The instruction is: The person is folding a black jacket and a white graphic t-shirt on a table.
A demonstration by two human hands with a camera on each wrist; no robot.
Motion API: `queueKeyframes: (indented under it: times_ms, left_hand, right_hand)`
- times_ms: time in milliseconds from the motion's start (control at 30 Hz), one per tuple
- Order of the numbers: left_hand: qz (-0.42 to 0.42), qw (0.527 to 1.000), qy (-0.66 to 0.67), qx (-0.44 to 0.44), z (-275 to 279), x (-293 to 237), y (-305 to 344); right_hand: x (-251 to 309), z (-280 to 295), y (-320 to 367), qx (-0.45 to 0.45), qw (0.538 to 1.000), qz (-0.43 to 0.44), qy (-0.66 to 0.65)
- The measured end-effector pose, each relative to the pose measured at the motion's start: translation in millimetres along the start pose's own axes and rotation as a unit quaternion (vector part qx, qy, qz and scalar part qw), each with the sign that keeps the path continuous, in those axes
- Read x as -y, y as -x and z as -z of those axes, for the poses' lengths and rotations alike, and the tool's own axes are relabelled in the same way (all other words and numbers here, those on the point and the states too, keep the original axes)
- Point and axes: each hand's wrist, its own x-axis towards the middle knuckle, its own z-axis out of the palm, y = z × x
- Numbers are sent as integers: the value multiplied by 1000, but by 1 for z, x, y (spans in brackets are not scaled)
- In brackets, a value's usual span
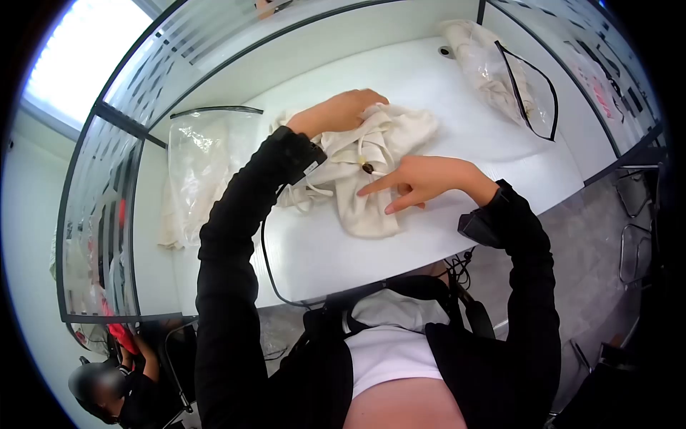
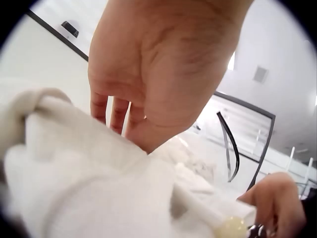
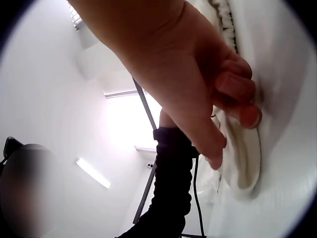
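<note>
A cream cloth item with ties and a small dark toggle lies bunched on the white table. My left hand is at its far edge; in the left wrist view that hand has its thumb and fingers pinching the fabric. My right hand is over the near part, index finger extended and other fingers partly bent. In the right wrist view the right hand has its thumb and fingers apart beside the cloth, nothing visibly gripped.
A clear plastic bag with cream cloth lies at the left of the table. Another bag with a dark-edged opening lies at the back right. A black cable crosses the near edge. Another person sits at lower left.
</note>
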Motion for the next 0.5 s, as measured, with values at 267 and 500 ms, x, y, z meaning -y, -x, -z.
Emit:
queueKeyframes:
  times_ms: [267, 500]
  left_hand:
    - [112, 990, -43, -70, -3, -13, 27]
    - [190, 905, 4, -382, 24, -10, 93]
  right_hand:
    - [-14, -9, -10, -59, 993, 64, 76]
    - [-23, -14, -21, -194, 981, 15, 24]
